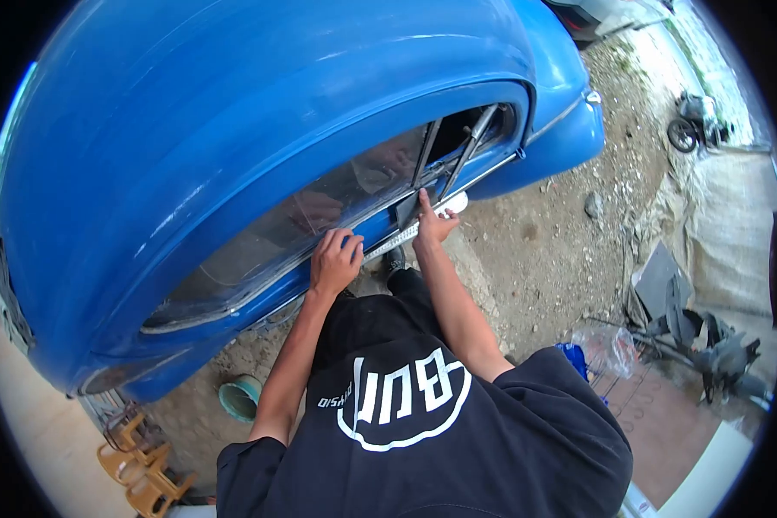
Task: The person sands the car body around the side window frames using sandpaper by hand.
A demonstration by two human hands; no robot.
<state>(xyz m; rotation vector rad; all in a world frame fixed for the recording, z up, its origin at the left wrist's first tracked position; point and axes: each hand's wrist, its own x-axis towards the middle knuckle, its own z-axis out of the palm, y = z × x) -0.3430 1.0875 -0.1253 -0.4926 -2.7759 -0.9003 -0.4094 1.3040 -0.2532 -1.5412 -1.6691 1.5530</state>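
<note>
A blue car fills the upper left, its side window closed and a small vent window beside it. My left hand presses flat against the door just under the window glass, on the chrome trim strip. My right hand is further along the same strip, with its index finger pointing up against the dark corner by the vent window frame. The hand also touches a dark flat piece at that corner. Whether it grips anything is unclear.
Bare dirt and gravel ground lies to the right of the car. A green bucket sits under the car. Wooden stools stand at lower left. A motorbike is far right, with tarps and scrap below it.
</note>
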